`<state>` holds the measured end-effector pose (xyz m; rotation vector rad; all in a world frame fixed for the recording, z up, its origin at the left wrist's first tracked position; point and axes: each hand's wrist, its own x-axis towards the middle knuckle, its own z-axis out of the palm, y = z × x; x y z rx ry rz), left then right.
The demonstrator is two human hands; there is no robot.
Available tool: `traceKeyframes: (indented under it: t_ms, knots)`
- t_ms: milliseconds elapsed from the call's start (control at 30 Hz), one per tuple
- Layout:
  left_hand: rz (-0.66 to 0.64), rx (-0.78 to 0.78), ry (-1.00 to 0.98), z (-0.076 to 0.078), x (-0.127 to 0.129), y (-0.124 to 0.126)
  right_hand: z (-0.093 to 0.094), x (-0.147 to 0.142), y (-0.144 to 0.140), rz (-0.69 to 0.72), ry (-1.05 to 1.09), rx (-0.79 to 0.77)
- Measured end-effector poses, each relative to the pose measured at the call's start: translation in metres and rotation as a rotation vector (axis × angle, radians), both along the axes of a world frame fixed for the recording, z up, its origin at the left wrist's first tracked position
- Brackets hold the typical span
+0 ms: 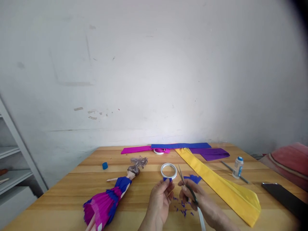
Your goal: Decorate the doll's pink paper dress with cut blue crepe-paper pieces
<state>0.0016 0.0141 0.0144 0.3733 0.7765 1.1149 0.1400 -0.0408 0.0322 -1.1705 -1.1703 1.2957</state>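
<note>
Blue paper scrap (167,180) pinched in my left hand (158,200) | right hand (196,199) grips scissors (185,184) | risk: blades near fingertips, I could nick them.

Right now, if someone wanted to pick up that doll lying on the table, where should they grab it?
Probably around the waist, at the blue bodice of the doll, coming down from above. It lies flat with its head toward the wall, and the crepe skirt looks easily crushed, while the thin outstretched arm gives little to hold.

Both hands, left (157,200) and right (201,202), bare, no sleeves.
</note>
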Motion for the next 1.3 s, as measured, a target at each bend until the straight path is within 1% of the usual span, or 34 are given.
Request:
traceKeyframes:
  t_ms: [67,133,233,300,500,633,900,1067,1167,1300]
  knots:
    - [0.035,-0.028,-0.021,0.002,-0.003,0.002,-0.003,-0.004,0.0,0.075,-0.043,0.023]
    - [0.056,-0.058,-0.047,0.003,-0.004,0.003,-0.01,-0.008,0.002,0.111,-0.079,0.068]
    - [0.066,-0.094,-0.085,0.004,-0.003,0.001,-0.02,-0.01,0.007,0.132,-0.141,0.117]
    - [0.07,-0.107,-0.105,0.005,-0.001,0.001,-0.023,-0.011,0.009,0.139,-0.175,0.122]
    - [0.071,-0.097,-0.128,0.004,0.0,0.001,-0.018,-0.014,0.006,0.166,-0.185,0.112]
    - [0.072,-0.087,-0.119,0.004,0.0,0.001,-0.018,-0.014,0.006,0.176,-0.199,0.116]
    - [0.085,-0.108,-0.114,0.007,0.001,-0.001,-0.027,-0.012,0.01,0.172,-0.209,0.127]
    - [0.077,-0.114,-0.117,0.006,0.0,-0.001,-0.026,-0.012,0.009,0.185,-0.201,0.116]
    - [0.082,-0.132,-0.125,0.007,0.001,-0.001,-0.028,-0.013,0.01,0.186,-0.215,0.141]
    - [0.098,-0.154,-0.129,0.01,0.003,-0.003,-0.035,-0.014,0.014,0.16,-0.249,0.19]
